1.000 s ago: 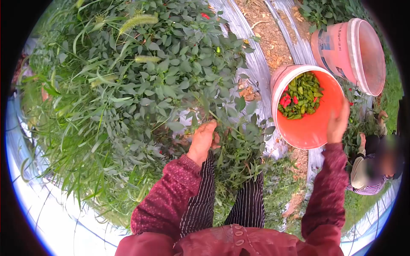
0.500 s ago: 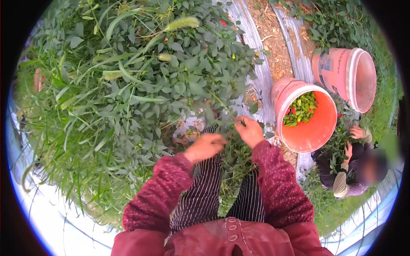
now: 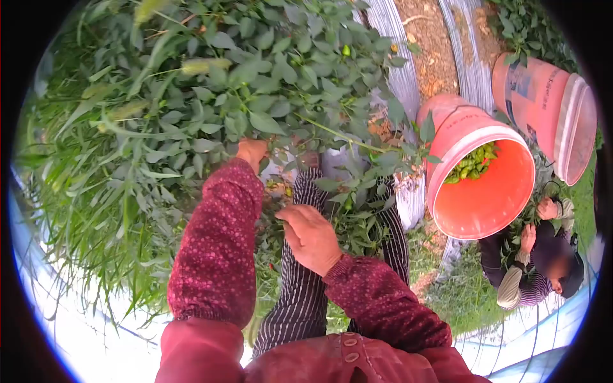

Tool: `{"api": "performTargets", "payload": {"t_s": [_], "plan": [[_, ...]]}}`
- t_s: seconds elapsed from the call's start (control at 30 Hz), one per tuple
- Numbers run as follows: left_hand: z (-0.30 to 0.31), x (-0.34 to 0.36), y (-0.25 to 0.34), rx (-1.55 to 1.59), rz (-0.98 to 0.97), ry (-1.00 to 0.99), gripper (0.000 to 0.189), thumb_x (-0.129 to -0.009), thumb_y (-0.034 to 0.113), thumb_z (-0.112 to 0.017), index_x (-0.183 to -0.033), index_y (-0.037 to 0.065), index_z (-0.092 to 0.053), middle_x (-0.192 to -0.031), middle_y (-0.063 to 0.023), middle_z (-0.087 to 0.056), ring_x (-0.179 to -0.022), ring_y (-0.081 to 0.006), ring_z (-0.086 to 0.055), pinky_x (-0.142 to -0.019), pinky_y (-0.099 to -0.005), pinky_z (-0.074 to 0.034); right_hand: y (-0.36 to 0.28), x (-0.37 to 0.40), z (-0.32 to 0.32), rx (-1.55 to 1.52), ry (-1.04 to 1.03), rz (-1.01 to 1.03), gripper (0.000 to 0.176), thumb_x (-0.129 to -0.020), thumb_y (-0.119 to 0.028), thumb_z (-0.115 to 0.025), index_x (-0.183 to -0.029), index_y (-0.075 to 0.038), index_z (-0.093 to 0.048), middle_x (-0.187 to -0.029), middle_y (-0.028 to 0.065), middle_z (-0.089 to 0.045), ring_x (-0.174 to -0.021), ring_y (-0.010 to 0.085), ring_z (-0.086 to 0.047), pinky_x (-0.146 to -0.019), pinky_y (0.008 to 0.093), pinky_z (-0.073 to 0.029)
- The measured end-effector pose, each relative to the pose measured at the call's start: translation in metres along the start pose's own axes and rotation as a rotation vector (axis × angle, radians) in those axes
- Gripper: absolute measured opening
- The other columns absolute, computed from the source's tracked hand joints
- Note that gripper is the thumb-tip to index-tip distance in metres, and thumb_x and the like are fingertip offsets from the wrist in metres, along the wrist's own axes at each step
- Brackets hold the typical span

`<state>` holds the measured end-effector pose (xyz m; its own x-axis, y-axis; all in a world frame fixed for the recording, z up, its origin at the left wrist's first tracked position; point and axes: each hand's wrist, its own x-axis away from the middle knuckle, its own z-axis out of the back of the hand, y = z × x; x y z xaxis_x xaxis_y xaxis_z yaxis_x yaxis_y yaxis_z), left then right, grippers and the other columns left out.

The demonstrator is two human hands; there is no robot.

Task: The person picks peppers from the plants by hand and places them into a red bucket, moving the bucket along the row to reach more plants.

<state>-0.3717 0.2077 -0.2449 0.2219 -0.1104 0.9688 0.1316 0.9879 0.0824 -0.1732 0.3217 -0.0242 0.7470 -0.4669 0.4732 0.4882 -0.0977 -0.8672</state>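
Note:
My left hand (image 3: 253,152) reaches into the leafy pepper plants (image 3: 255,89); leaves cover its fingers, so its grip is hidden. Lower and to the right, my right hand (image 3: 311,237) hovers over my striped trouser leg with its back up. Its fingers are loosely bent, the thumb stands apart, and nothing shows in it. One green pepper (image 3: 346,50) hangs among the upper leaves. A pink bucket (image 3: 485,198) leans at the right, its white rim toward me, with green peppers (image 3: 474,162) inside.
A second pink bucket (image 3: 533,92) lies tilted behind the first. Silver plastic mulch (image 3: 394,60) lines the soil path (image 3: 428,48). A crouching person (image 3: 533,255) works at the lower right. Tall grass (image 3: 96,191) crowds the left, and a leafy branch (image 3: 357,143) crosses ahead of my legs.
My left hand has moved up and left into the leaves. My right hand has drawn back down and left, away from the plants. The view has shifted, so the buckets appear farther right.

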Motion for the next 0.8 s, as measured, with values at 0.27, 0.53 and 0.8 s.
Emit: {"api": "performTargets", "payload": {"t_s": [0.27,0.53,0.8], "plan": [[-0.022,0.095,0.026,0.116,-0.234,-0.015,0.024,-0.078,0.021,-0.071,-0.087,0.001,-0.061,-0.065,-0.0042,-0.054,-0.057,-0.0179,-0.05,-0.054,-0.032,-0.043,0.021,0.004,0.015,-0.058,-0.062,-0.123,0.019,-0.081,-0.009,-0.055,-0.099,-0.009,-0.056,-0.088,0.0121,-0.064,-0.082,0.0292,-0.062,-0.071,0.0386,-0.05],[-0.061,0.223,0.061,-0.559,-0.221,0.419,0.04,-0.069,0.014,-0.068,-0.104,0.008,-0.051,-0.097,-0.0136,-0.055,-0.075,-0.0312,-0.062,-0.063,-0.0386,-0.051,0.03,-0.001,0.025,-0.244,-0.089,-0.265,0.016,-0.082,-0.01,-0.057,-0.098,-0.006,-0.06,-0.093,0.0118,-0.065,-0.081,0.0287,-0.064,-0.071,0.0344,-0.05],[-0.073,0.256,0.073,-0.835,-0.409,0.431,0.02,-0.072,0.011,-0.057,-0.09,0.009,-0.048,-0.08,-0.007,-0.05,-0.067,-0.0206,-0.06,-0.055,-0.0314,-0.049,0.055,-0.004,0.021,-0.569,-0.097,-0.52,0.017,-0.087,-0.006,-0.052,-0.101,-0.002,-0.059,-0.081,0.0062,-0.063,-0.073,0.0134,-0.061,-0.065,0.0287,-0.05]]}}
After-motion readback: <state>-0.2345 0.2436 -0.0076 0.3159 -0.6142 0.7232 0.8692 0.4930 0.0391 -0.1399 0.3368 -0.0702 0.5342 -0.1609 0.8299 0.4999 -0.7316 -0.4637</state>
